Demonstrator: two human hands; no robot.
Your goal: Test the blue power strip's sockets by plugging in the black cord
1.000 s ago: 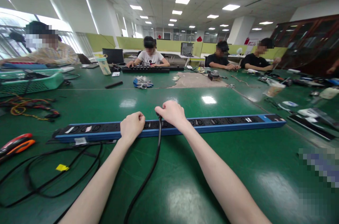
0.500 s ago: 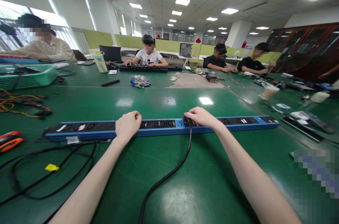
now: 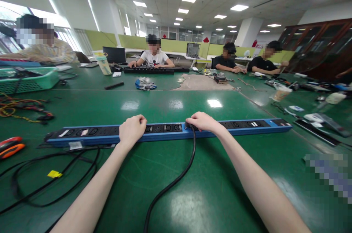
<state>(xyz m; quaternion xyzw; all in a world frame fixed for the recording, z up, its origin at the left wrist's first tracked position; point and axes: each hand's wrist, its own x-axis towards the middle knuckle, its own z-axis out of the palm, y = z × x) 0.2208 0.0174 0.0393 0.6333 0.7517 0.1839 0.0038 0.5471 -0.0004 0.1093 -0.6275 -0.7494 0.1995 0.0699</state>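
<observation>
A long blue and black power strip (image 3: 165,135) lies across the green table. My left hand (image 3: 133,128) is closed around the strip, left of its middle. My right hand (image 3: 202,121) grips a black plug (image 3: 189,125) at the blue-faced socket section near the middle; whether the plug is seated is hidden by the fingers. From the plug a thick black cable (image 3: 176,179) curves down toward the bottom edge. Several sockets show between my two hands.
At left are orange-red pliers (image 3: 11,147), looped black cable (image 3: 95,167), coloured wires (image 3: 24,106) and a green basket (image 3: 38,82). Gloves (image 3: 145,83) lie beyond the strip. Several people sit around the table; a cup (image 3: 281,93) and devices are at right.
My right hand has moved slightly left along the strip with the plug, from the black section to the blue-faced socket. My left hand has stayed in place.
</observation>
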